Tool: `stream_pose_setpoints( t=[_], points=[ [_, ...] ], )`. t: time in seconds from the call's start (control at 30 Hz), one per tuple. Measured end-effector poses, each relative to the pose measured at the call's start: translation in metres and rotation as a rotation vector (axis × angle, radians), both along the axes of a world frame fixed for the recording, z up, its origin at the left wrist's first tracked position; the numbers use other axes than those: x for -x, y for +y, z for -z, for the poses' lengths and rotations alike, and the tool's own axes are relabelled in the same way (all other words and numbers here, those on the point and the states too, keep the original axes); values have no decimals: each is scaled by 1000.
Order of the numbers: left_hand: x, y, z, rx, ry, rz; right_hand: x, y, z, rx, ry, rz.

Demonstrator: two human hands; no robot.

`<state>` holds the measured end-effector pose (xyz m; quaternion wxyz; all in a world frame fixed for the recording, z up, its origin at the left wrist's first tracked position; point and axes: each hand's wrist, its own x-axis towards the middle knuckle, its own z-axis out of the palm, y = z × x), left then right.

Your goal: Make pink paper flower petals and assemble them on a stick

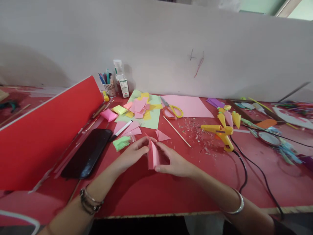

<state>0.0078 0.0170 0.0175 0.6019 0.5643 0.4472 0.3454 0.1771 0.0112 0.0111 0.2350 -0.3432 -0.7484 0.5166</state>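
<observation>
My left hand and my right hand meet over the red table and together pinch a small folded pink paper piece, held upright between the fingers. The left fingers grip its top fold, the right thumb and fingers hold its lower right side. A pink paper triangle lies just behind the hands. A green folded scrap sits left of my left hand.
A black phone and a red divider board lie at left. Behind are a marker, paper scraps, scissors, pink sheet, a wooden stick. A yellow glue gun with black cord stands at right.
</observation>
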Motion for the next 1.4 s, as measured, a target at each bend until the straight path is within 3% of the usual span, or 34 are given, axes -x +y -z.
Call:
stream_pose_setpoints(
  t=[0.17,0.23,0.37,0.5,0.6,0.67,0.77,0.9,1.03,1.13,1.23,1.4],
  points=[
    [-5,-3,2,-11,80,-77,0,-2,5,-73,-85,50],
    [-6,-3,4,-38,80,-90,-1,-2,4,-175,-97,63],
    [-5,1,8,-56,145,-105,-6,-5,-9,-703,-157,61],
    [-1,5,9,-152,272,-10,-12,-15,-24,-1198,-412,-61],
    [0,4,9,-211,358,25,-18,-24,-29,-1410,-562,-84],
    [0,0,8,-235,369,54,-23,-31,-28,-1472,-585,-75],
    [-2,-8,9,-264,385,113,-28,-40,-23,-1470,-565,-95],
    [-3,-23,12,-278,551,86,-30,-47,-10,-1355,-538,-154],
    [5,-39,16,-564,762,114,-33,-51,6,-1150,-555,-84],
    [15,-49,17,-733,843,292,-37,-56,16,-1046,-555,-6],
    [23,-58,15,-715,821,397,-37,-61,23,-963,-519,60],
    [26,-66,16,-673,791,346,-30,-63,25,-817,-452,197]
  ],
)
